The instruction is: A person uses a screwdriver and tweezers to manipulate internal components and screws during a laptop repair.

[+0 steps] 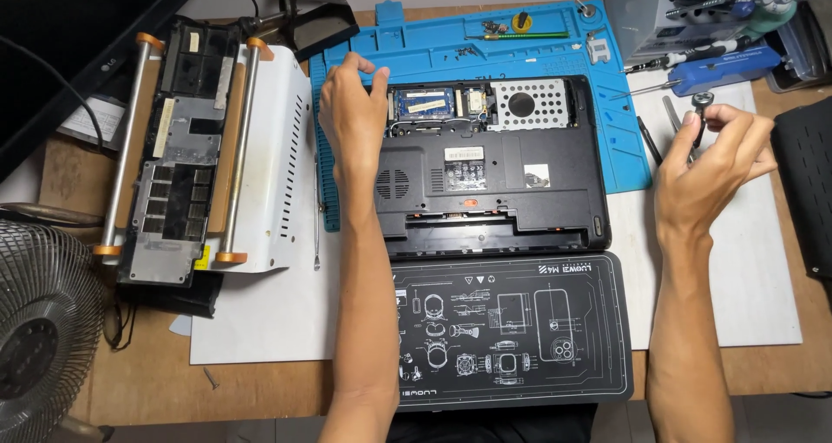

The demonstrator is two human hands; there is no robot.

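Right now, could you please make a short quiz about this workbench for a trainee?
1. True or false: the left hand rests on the upper left corner of the black laptop.
2. What does the right hand hold? A) a screwdriver B) a cable C) a brush
3. On which mat does the laptop lie: the blue mat or the black mat?

Key:
1. True. The laptop lies bottom side up, with an open bay.
2. A. The fingers pinch it near its top.
3. The blue mat; the black one lies nearer the person, with only the laptop's near edge over it.
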